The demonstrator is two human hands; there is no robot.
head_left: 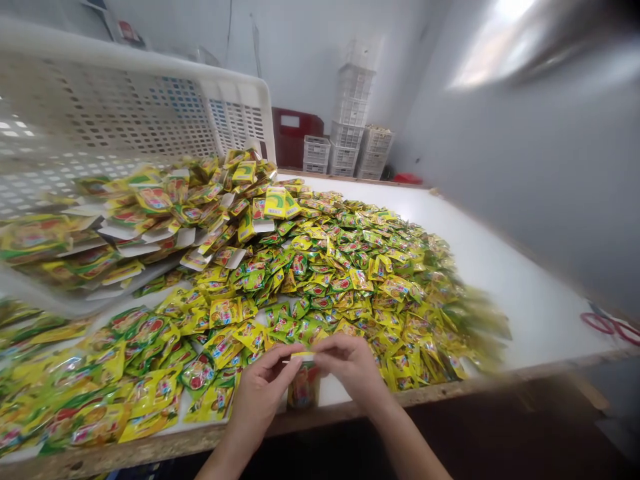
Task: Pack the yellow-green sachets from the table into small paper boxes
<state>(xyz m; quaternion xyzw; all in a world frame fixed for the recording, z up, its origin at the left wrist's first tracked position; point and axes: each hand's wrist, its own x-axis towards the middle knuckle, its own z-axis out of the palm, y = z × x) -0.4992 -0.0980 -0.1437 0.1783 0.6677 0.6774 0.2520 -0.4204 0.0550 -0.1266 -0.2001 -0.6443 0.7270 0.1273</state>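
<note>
Near the table's front edge, my left hand (265,387) and my right hand (353,370) meet at the top of a small printed carton (304,387). Thumbs and fingers of both hands pinch its white and yellow top flap from either side. The carton hangs upright between them, its lower part blurred and reaching the table's rim. Just beyond my hands lies a wide heap of yellow and green sachets (345,280) with fruit pictures. The inside of the carton is hidden.
A white plastic crate (240,87) lies tipped at the left, spilling open flat cartons (155,200) toward the sachets. Red-handled scissors (597,323) rest at the table's right edge. White crates (346,137) stand stacked by the far wall beside a dark red object (297,137).
</note>
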